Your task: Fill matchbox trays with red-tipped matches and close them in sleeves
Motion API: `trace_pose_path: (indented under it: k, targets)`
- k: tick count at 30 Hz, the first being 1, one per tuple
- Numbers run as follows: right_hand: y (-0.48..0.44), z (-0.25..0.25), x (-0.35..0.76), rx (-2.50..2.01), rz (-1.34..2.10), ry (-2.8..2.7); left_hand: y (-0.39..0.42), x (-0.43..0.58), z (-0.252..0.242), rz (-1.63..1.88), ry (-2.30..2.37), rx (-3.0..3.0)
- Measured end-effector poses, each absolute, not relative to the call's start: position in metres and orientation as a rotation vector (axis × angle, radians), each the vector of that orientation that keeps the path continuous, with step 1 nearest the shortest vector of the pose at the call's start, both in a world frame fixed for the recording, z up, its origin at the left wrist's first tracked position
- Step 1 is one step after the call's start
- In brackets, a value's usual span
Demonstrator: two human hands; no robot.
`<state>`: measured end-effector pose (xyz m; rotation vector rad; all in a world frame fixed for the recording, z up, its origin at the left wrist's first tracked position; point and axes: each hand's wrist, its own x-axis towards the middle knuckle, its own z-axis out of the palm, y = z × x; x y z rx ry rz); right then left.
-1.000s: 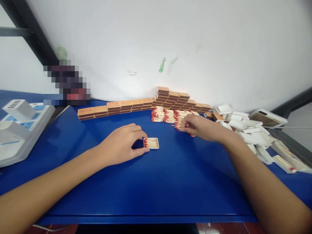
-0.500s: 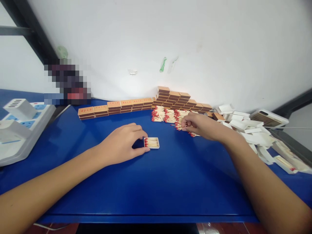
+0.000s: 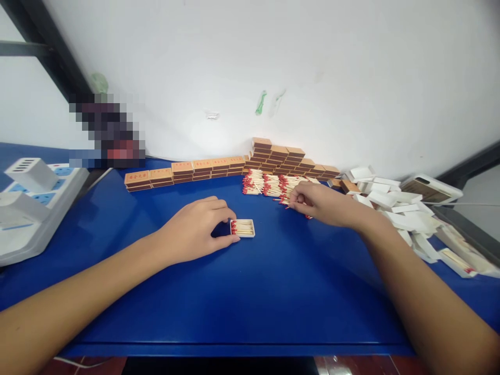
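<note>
A small white matchbox tray [image 3: 242, 235] with red-headed matches in it lies on the blue table. My left hand [image 3: 197, 226] grips its left end, thumb at the near corner and forefinger at the far one. The matches in the tray lie side by side, heads to the left. My right hand [image 3: 318, 202] is pinched at the near edge of the loose match pile [image 3: 271, 184]. A match tip shows at its fingertips; how many matches it holds is hidden. Part of the pile is behind this hand.
Orange-brown matchboxes [image 3: 182, 169] stand in a row along the wall, stacked higher towards the middle [image 3: 269, 151]. White empty trays [image 3: 402, 208] are heaped at the right, beside a phone-like object [image 3: 432, 188]. A power strip [image 3: 58, 200] with plugs sits at the left.
My right hand has shifted slightly left and towards me, at the edge of the match pile. My left hand and the tray stay in place.
</note>
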<state>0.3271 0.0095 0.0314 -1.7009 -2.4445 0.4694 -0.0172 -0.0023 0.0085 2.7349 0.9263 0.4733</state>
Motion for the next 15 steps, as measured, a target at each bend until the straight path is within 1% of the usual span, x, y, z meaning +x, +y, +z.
trace_pose_path:
  k: [5, 8, 11, 15]
  targets:
    - [-0.009, 0.034, 0.290, -1.454, 0.462, -2.443, -0.003, -0.016, 0.008, 0.484, 0.910, 2.738]
    - [-0.023, 0.029, 0.260, -1.328, 0.543, -2.443, -0.003, -0.016, 0.008, 0.500, 0.896, 2.737]
    - [-0.032, 0.023, 0.240, -1.278, 0.607, -2.431, -0.003, -0.015, 0.008, 0.515, 0.879, 2.735]
    - [-0.036, 0.017, 0.231, -1.299, 0.566, -2.404, -0.004, -0.014, 0.008, 0.529, 0.857, 2.734]
